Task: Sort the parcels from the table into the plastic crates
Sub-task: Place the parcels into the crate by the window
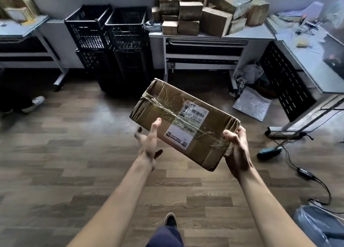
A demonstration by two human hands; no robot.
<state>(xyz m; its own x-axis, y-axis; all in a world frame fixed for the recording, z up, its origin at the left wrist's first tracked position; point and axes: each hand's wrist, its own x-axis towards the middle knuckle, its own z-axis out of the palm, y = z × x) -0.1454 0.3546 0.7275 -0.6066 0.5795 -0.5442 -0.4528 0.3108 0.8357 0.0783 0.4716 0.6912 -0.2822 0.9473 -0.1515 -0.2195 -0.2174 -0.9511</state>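
I hold a taped cardboard parcel (pixel 184 124) in mid-air above the wooden floor (pixel 74 153). It is in front of the black plastic crates (pixel 108 29) and a little to their right, well apart from them. The parcel lies at a slant, with its shipping label (pixel 195 112) facing up toward me.

My right hand (pixel 237 150) is clamped on the parcel's near right end, thumb on top and fingers curled underneath. My left hand (pixel 149 144) is spread, fingers straight and apart. One fingertip lies at the parcel's left edge, but I cannot tell whether it touches.

The crates stand against the wall in two stacks of two, the top ones open upward. Just right of the crates is the surface (pixel 256 32), with a pile of parcels (pixel 204 10) on it.

I judge this to be the label-reading step before carrying. To do it well, I should bring my left palm under the parcel's left end so both hands share the weight. Then I should level the parcel, read the code, walk close to the matching crate and lower the parcel in rather than toss it.
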